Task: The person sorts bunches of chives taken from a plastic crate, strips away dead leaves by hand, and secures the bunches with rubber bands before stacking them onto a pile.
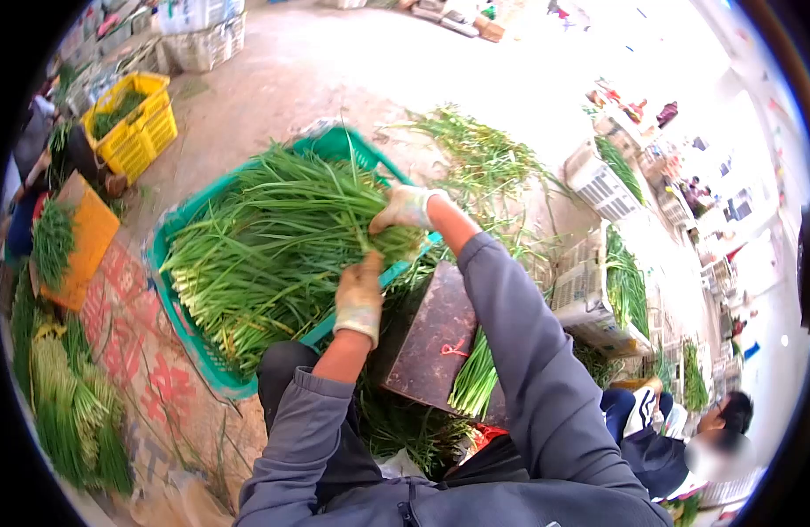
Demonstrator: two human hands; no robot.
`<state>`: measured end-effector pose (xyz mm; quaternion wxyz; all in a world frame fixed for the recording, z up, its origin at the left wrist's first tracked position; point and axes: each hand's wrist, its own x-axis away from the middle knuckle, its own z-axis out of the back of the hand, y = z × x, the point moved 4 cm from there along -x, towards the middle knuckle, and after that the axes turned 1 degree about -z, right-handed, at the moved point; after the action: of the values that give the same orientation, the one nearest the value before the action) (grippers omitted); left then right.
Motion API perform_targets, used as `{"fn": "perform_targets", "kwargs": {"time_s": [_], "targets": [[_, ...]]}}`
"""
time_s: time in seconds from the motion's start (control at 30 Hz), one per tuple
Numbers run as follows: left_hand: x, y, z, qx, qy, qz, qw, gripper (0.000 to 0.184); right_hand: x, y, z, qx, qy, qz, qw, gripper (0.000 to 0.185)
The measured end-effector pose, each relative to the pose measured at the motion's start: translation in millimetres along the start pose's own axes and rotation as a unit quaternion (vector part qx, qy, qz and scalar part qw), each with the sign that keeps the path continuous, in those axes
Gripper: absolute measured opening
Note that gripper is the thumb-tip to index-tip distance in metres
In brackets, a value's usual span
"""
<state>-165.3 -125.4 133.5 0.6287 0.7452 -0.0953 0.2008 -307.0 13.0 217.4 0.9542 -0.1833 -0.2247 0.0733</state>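
Observation:
A green plastic basket [172, 314] in front of me is heaped with garlic chives [273, 228], their pale stem ends mostly toward the left. My right hand [406, 206], in a pale work glove, grips chives at the basket's right side. Just below it, my left hand [359, 294], gloved too and slightly blurred, closes on chives near the basket's near rim; its fingertips are partly lost among the leaves. A small bunch of chives [475, 378] lies on a dark box [429, 338] by my knees, beside a red tie [455, 350].
Loose leaves [488, 158] litter the floor beyond the basket. Crates of chives [589, 285] stand at right, near a seated person [664, 448]. At left are a yellow crate [146, 132], an orange board [80, 241], bundled chives [75, 395] and another person.

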Motion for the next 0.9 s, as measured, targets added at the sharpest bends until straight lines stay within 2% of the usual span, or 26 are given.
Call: {"fn": "perform_targets", "kwargs": {"time_s": [0.03,0.07,0.1,0.13,0.2,0.23,0.27,0.3,0.37,0.43,0.47,0.5,0.53,0.6,0.63,0.7,0.77,0.8,0.83,0.9], "targets": [[-20,-18,0,0.122,-0.068,0.067,0.988,0.057,14,1,1,-0.016,-0.004,0.013,1.000,0.067],[-17,-23,-4,0.207,-0.068,0.104,0.971,0.067,19,9,-6,-0.050,-0.043,-0.001,0.998,0.064],[-14,-28,-8,0.289,-0.063,0.141,0.945,0.080,56,-10,3,-0.035,-0.038,-0.025,0.998,0.064],[-10,-27,-13,0.282,-0.069,0.160,0.943,0.089,61,-4,-9,-0.041,-0.049,-0.033,0.997,0.067],[-4,-14,-20,0.335,-0.194,0.095,0.917,0.098,76,0,-29,-0.030,-0.050,-0.019,0.998,0.073],[-5,-15,-21,0.355,-0.242,0.094,0.898,0.094,82,0,-39,-0.009,-0.062,-0.032,0.998,0.080],[2,-10,-22,0.347,-0.237,0.119,0.899,0.092,86,2,-53,-0.029,-0.071,-0.045,0.996,0.078],[10,-8,-19,0.339,-0.227,0.145,0.901,0.089,92,2,-62,-0.043,-0.032,-0.018,0.998,0.071],[5,-17,-12,0.309,-0.217,0.138,0.916,0.090,106,-5,-74,-0.030,0.045,0.002,0.999,0.069],[1,-26,-6,0.284,-0.204,0.132,0.928,0.091,136,-23,-74,-0.054,0.041,0.013,0.998,0.073],[3,-24,-7,0.317,-0.270,0.092,0.904,0.085,155,-35,-72,-0.047,0.029,-0.006,0.998,0.064],[2,-24,-6,0.348,-0.334,0.053,0.874,0.080,167,-43,-76,-0.006,0.098,0.024,0.995,0.058],[0,-28,-4,0.365,-0.349,0.038,0.862,0.072,177,-47,-81,0.006,0.116,0.030,0.993,0.058],[11,-34,6,0.351,-0.332,0.017,0.875,0.072,197,-57,-86,0.043,0.148,0.027,0.988,0.057],[14,-34,10,0.342,-0.310,-0.005,0.887,0.072,212,-60,-89,0.066,0.165,0.057,0.982,0.055],[21,-33,16,0.353,-0.293,-0.001,0.888,0.068,219,-52,-110,0.094,0.197,0.074,0.973,0.055],[32,-31,24,0.348,-0.335,0.040,0.875,0.055,223,-47,-128,0.108,0.200,0.054,0.972,0.062],[18,-46,25,0.366,-0.311,0.042,0.876,0.049,223,-43,-137,0.110,0.202,0.065,0.971,0.068],[19,-49,30,0.337,-0.289,-0.012,0.896,0.047,227,-40,-144,0.109,0.200,0.082,0.970,0.074],[-7,-75,43,0.327,-0.217,-0.041,0.919,0.039,251,-40,-130,0.015,0.154,0.097,0.983,0.092]]}}
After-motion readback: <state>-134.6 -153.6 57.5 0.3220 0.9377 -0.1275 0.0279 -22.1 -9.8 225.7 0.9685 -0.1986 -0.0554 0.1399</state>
